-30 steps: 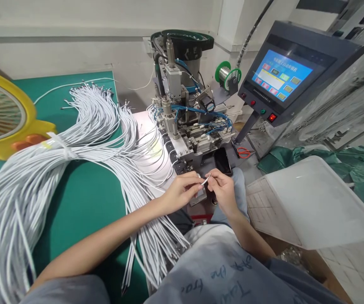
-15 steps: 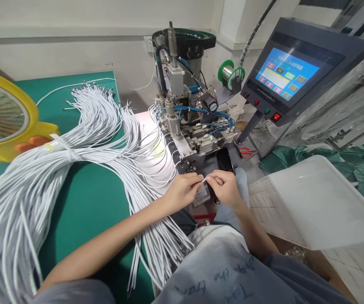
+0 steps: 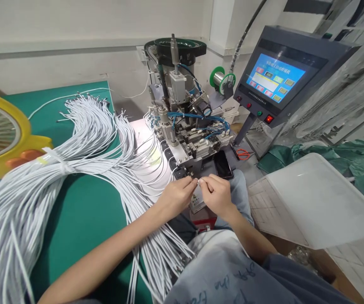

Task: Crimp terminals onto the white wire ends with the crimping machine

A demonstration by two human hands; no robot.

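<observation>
Both forearms angle in from the lower frame and meet at centre. The left hand [image 3: 177,195] and right hand [image 3: 216,195] pinch a short white wire end [image 3: 198,181] between fingertips (knuckles nearly touching), just below the machine [image 3: 184,135]; cable bundle [image 3: 74,164] crowds the left, plastic bin [image 3: 315,202] the right

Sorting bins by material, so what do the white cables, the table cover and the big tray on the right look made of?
White cables: probably matte plastic-sheathed wire, limp, bare metal tips. Table cover: green matte mat, perhaps rubber or vinyl. Tray: translucent, milky plastic.
</observation>
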